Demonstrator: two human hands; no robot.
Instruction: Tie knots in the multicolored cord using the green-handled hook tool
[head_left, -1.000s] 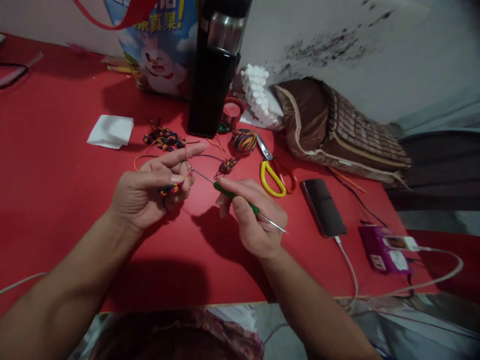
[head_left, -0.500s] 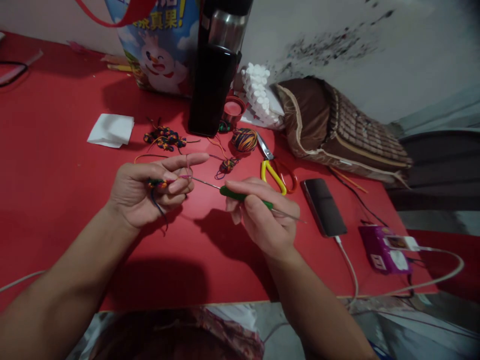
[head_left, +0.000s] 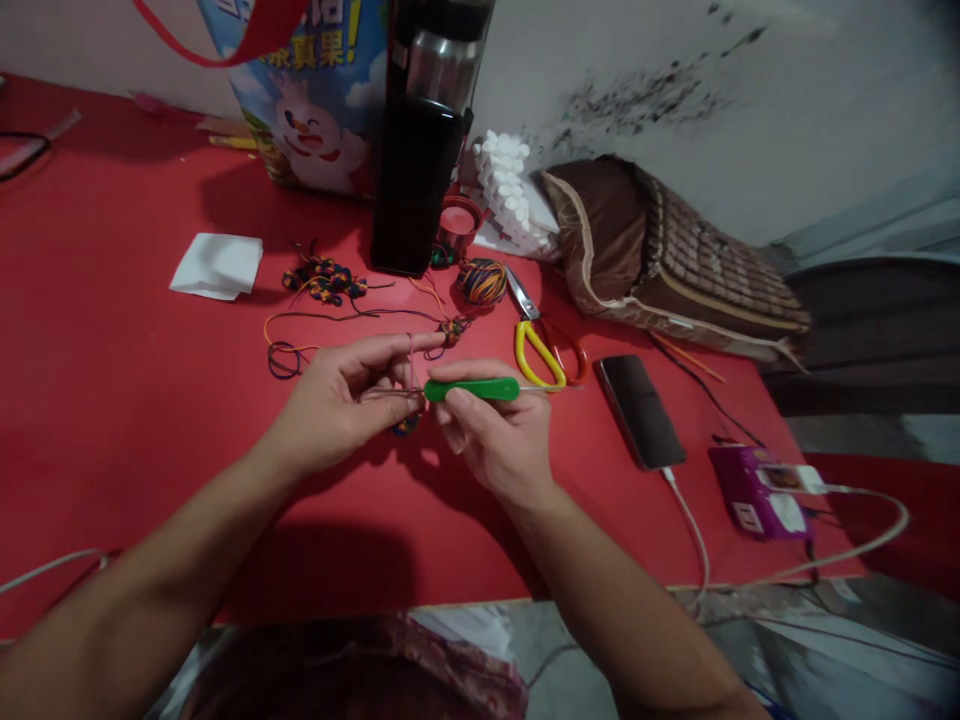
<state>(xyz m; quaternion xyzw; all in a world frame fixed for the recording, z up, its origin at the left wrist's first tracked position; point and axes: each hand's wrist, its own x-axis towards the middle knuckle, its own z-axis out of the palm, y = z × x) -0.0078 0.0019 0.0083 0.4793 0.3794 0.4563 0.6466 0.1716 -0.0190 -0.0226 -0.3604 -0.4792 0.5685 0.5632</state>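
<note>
My right hand (head_left: pixel 499 435) is closed around the green handle of a crochet hook (head_left: pixel 472 389), whose thin metal shaft points left. My left hand (head_left: pixel 349 400) pinches a small multicoloured crochet piece (head_left: pixel 406 424), mostly hidden beneath the fingers. Its index finger stretches to the right with a pink yarn strand looped over it. The hook's shaft lies along the left thumb and fingers; its tip is hidden there. Past the fingertip rests a small yarn bundle (head_left: pixel 452 331). Behind are a multicoloured yarn ball (head_left: pixel 482 281) and finished-looking knotted yarn pieces (head_left: pixel 324 280).
Scissors (head_left: pixel 538 355) with yellow and red handles lie beyond my right hand. A charging phone (head_left: pixel 641 412) and a purple box (head_left: pixel 757 490) sit on the right. A black phone (head_left: pixel 415 185) leans on a bottle (head_left: pixel 439 70). A folded white tissue (head_left: pixel 217 266) lies left.
My left hand has moved right and turned palm down, bringing the crochet piece underneath. The hook has come closer to the left fingers and lies more level. The view has shifted slightly.
</note>
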